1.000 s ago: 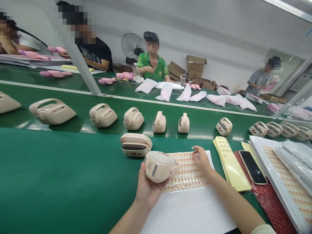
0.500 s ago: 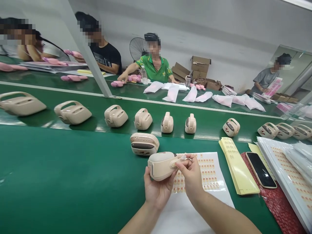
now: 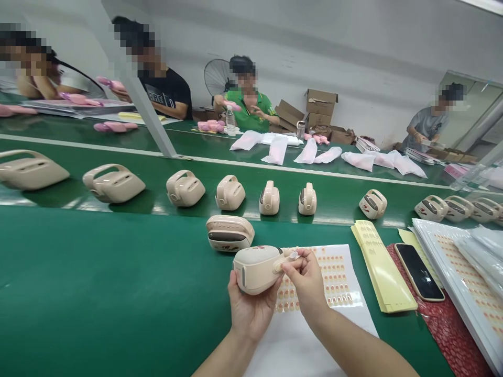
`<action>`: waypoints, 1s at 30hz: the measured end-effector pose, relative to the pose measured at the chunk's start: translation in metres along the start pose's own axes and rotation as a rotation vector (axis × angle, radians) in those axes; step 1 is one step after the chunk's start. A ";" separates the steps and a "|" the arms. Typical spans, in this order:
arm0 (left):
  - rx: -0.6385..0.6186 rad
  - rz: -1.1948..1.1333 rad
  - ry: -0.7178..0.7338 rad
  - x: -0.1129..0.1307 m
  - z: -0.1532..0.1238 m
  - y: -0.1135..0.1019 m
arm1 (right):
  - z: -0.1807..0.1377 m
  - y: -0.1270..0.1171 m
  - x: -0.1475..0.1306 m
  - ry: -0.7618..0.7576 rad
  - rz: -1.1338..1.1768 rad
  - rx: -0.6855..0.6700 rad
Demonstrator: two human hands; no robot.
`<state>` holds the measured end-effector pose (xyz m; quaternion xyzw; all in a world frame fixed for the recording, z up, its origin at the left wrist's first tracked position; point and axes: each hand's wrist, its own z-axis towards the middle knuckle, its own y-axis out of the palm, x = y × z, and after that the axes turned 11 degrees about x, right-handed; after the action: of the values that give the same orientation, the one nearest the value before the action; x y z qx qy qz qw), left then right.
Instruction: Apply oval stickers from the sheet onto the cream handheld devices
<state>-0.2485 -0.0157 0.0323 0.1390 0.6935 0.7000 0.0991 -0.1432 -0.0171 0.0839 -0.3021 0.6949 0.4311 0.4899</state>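
My left hand (image 3: 253, 317) cups a beige handled appliance (image 3: 257, 269) from below, its fingers wrapped around the body. The appliance is tilted, its pale rounded face upward and its handle end to the right. My right hand (image 3: 310, 285) is closed in a pinch at that handle end, thumb against the round joint. A small pale oval sticker (image 3: 293, 256) stands out at these fingertips; the thumb partly hides the spot. Under both hands lies a white sticker sheet (image 3: 338, 267) with rows of orange-marked ovals. Just behind, a second appliance (image 3: 230, 233) with a dark panel rests on the green table.
A row of like appliances (image 3: 184, 188) stands along the green belt. To the right lie yellow strips (image 3: 383, 272), a phone (image 3: 419, 272) on red bubble wrap (image 3: 451, 335), and stacked sticker sheets (image 3: 463, 283). Several co-workers sit or stand across, with pink items and white pouches.
The held appliance and my hands have shifted slightly left in view, with the grip unchanged. Across the table, the co-worker in green has lifted a pink item.
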 end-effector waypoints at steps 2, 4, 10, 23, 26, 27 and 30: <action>0.001 0.034 0.032 0.000 -0.001 0.000 | 0.000 -0.001 0.001 -0.024 -0.026 0.006; 0.017 0.058 0.063 -0.001 -0.001 0.000 | 0.001 -0.001 0.002 -0.037 -0.044 0.009; 0.093 0.106 0.113 0.001 -0.002 0.003 | 0.000 0.001 0.005 -0.074 -0.122 -0.016; -0.038 -0.027 -0.114 0.005 -0.005 -0.005 | 0.008 -0.024 -0.015 -0.376 -0.663 -0.216; -0.100 -0.060 -0.162 0.005 -0.004 -0.003 | 0.011 -0.015 -0.003 -0.252 -0.593 -0.314; -0.099 -0.065 -0.185 0.005 -0.003 -0.003 | 0.014 -0.014 0.000 -0.231 -0.585 -0.335; -0.042 -0.049 -0.227 0.007 -0.004 -0.008 | 0.036 -0.024 0.001 -0.233 -0.598 -0.437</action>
<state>-0.2574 -0.0170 0.0244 0.1980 0.6663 0.6915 0.1969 -0.1084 0.0041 0.0707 -0.5375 0.4078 0.4386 0.5936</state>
